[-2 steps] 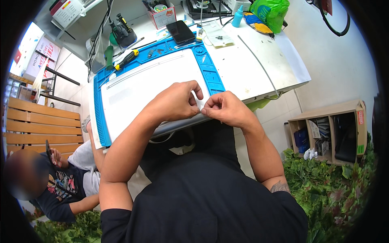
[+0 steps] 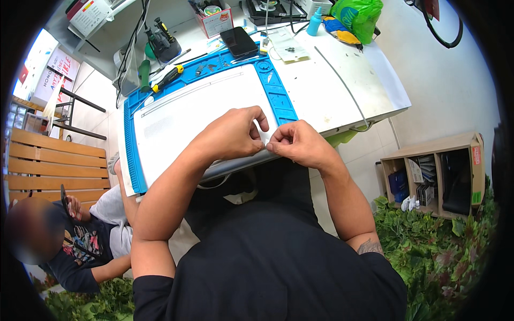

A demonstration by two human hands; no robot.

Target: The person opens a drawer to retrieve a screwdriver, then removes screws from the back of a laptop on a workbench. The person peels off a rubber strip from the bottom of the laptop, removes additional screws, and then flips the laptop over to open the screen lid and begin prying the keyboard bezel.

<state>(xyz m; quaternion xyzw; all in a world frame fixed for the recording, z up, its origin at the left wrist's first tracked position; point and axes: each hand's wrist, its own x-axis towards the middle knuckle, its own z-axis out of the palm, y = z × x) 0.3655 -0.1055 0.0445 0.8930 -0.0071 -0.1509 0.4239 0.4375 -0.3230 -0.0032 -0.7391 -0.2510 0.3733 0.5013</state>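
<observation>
A large flat white panel (image 2: 174,125) with a grey near edge lies over a blue silicone repair mat (image 2: 130,147). Above its near right corner, my left hand (image 2: 230,135) is closed in a pinch, the index finger curled over the thumb. My right hand (image 2: 301,143) pinches thumb to fingers right beside it, the fingertips of both almost touching. Something small and pale may sit between the fingertips, too tiny to name. Along the panel's far side runs a long thin strip (image 2: 187,95).
Behind the panel are a yellow-black screwdriver (image 2: 167,78), a black phone (image 2: 239,41), a tool holder (image 2: 162,47) and a box of supplies (image 2: 213,21). A blue bottle (image 2: 314,22) and a green bag (image 2: 357,18) stand far right. A cable (image 2: 342,85) crosses the right edge. Another person sits at left.
</observation>
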